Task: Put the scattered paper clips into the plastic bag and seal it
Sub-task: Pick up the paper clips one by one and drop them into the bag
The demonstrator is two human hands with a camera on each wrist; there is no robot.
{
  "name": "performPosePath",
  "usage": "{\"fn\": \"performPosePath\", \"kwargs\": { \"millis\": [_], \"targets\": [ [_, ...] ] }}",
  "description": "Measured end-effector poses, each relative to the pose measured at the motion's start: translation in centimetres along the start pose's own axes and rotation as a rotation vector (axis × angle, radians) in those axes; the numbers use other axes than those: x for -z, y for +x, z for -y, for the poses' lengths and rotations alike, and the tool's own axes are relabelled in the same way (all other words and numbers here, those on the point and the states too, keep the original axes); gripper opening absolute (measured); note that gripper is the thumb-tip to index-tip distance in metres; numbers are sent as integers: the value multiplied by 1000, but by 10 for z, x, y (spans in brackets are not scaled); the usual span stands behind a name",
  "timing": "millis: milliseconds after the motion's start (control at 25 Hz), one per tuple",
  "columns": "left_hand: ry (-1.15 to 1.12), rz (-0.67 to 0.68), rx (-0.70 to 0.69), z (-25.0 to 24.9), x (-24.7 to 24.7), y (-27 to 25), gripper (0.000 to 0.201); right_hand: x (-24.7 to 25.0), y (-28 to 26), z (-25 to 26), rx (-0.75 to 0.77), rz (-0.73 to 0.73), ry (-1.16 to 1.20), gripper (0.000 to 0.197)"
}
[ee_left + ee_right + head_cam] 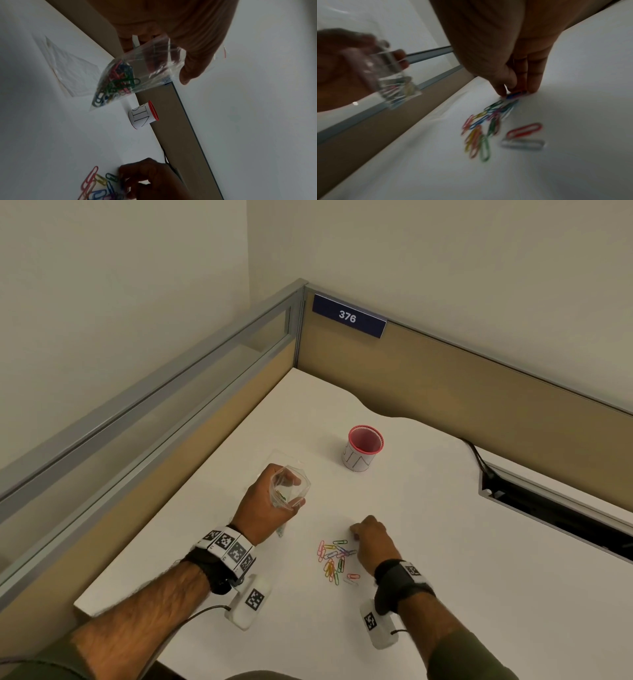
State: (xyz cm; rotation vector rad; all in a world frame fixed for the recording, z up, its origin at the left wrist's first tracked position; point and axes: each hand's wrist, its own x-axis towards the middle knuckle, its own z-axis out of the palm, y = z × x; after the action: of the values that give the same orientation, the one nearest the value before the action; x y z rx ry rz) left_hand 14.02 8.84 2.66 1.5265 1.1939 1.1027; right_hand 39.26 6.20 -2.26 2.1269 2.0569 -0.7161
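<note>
left hand (pixel 265 501): gripped clear plastic bag (pixel 137 75), mouth open | right hand (pixel 371 537) fingers (pixel 503 89): pinched blue paper clip (pixel 514 95) on white surface (pixel 445 542)

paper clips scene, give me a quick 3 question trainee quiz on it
1. True or false: the bag already holds some clips.
2. Which hand holds the bag? A) left B) right C) neither
3. Fill in: the right hand is pinching a clip at the far edge of the loose pile on the ____.

Key:
1. True. Coloured clips show through the clear plastic in the left wrist view.
2. A. The left hand has its grip on the bag's mouth and holds it above the desk.
3. Desk. The fingertips close on a blue clip there.
</note>
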Motion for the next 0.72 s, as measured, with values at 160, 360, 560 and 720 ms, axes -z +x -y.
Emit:
{"fn": "performPosePath", "kwargs": {
  "millis": [160,360,560,720],
  "targets": [
    [-20,-4,-5,1,-3,1,39,-17,-19,8,65,6,92,29],
    [-41,10,-13,-2,-7,-3,39,-23,-50,-8,-136,-60,255,48],
    [-59,15,-22,-2,-8,-3,39,-39,-54,13,-201,-86,275,31],
    [-68,22,-29,-3,-6,-3,40,-32,-31,27,-156,-144,328,27]
  ]
}}
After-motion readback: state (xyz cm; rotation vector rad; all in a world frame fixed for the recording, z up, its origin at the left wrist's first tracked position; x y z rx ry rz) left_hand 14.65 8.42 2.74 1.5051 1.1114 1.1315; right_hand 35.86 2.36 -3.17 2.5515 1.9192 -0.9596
